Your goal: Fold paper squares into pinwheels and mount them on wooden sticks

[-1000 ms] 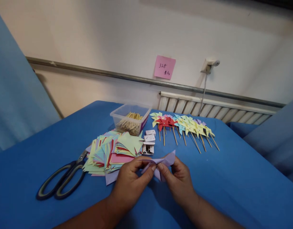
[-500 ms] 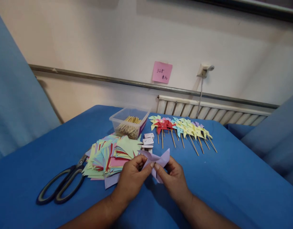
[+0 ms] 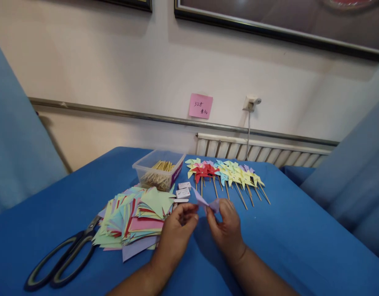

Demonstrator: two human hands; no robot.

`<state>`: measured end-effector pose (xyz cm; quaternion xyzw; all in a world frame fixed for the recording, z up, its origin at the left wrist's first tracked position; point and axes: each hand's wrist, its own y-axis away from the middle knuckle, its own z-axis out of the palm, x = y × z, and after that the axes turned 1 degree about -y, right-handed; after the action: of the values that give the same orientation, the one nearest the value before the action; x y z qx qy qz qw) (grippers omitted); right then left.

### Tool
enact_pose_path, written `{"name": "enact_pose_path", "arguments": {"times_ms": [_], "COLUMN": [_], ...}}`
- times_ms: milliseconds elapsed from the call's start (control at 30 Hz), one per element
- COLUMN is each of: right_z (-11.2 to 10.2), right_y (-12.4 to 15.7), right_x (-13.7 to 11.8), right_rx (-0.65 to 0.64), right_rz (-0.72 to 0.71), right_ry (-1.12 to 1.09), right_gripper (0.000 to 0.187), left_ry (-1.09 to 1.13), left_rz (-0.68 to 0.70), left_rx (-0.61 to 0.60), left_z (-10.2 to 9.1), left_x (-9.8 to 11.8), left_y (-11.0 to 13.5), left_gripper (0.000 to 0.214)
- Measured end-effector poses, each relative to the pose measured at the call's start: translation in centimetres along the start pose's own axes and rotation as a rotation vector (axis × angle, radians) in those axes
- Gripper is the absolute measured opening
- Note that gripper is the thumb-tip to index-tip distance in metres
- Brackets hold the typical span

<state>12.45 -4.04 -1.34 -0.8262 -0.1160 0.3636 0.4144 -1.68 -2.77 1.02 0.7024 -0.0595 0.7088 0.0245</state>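
A light purple paper pinwheel [image 3: 204, 202] with folded blades is pinched between the thumb and fingers of my right hand [image 3: 228, 226], seen nearly edge-on. Close to its left side is my left hand [image 3: 179, 230], fingers curled and the thumb apart from them. The left fingertips are by the paper's edge; whether they touch it I cannot tell. A fanned pile of coloured paper pieces [image 3: 134, 216] lies to the left of my left hand. Large dark-handled scissors [image 3: 66, 257] rest beside that pile, their blades partly under it.
A clear plastic tub [image 3: 174, 181] of wooden sticks stands behind the pile. Small white boxes [image 3: 183, 193] lie near it. Several finished pinwheels [image 3: 229, 172] on sticks lie at the back right of the blue-covered table [image 3: 285, 246]. A radiator [image 3: 269, 152] is beyond.
The camera view has tilted upward. My left thumb has come off the pinwheel's middle, and the pinwheel has turned from facing me to nearly edge-on in my right hand.
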Motion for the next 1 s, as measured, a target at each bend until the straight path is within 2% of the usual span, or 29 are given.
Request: {"name": "enact_pose_path", "arguments": {"times_ms": [133, 267, 400, 600, 767, 900, 1000], "right_z": [-0.3, -0.2, 0.1, 0.6, 0.7, 0.5, 0.3], "right_y": [-0.3, -0.3, 0.1, 0.6, 0.6, 0.8, 0.8], "right_x": [-0.2, -1.2, -1.7, -1.9, -2.1, -2.3, -2.4], "right_rx": [-0.049, -0.084, -0.156, -0.26, -0.329, -0.381, -0.378], "right_rz": [-0.253, -0.35, -0.368, -0.349, -0.352, -0.349, -0.34], "right_ry": [0.155, 0.224, 0.258, 0.285, 0.255, 0.224, 0.185], "right_gripper": [0.011, 0.018, 0.027, 0.036, 0.038, 0.036, 0.034], "left_ry": [0.226, 0.366, 0.469, 0.539, 0.454, 0.361, 0.328], "left_rz": [-0.113, -0.104, -0.084, -0.124, -0.191, -0.22, -0.217], "left_rx": [-0.163, -0.211, -0.167, -0.084, -0.144, -0.086, -0.087], "left_z": [0.2, -0.6, -1.3, -2.1, -2.5, -2.7, -2.7], "left_x": [0.4, 1.0, 1.1, 0.4, 0.0, -0.7, -1.0], "left_y": [0.9, 1.4, 1.2, 0.2, -0.2, -0.5, -0.5], "left_gripper": [0.026, 0.027, 0.023, 0.013, 0.018, 0.02, 0.024]}}
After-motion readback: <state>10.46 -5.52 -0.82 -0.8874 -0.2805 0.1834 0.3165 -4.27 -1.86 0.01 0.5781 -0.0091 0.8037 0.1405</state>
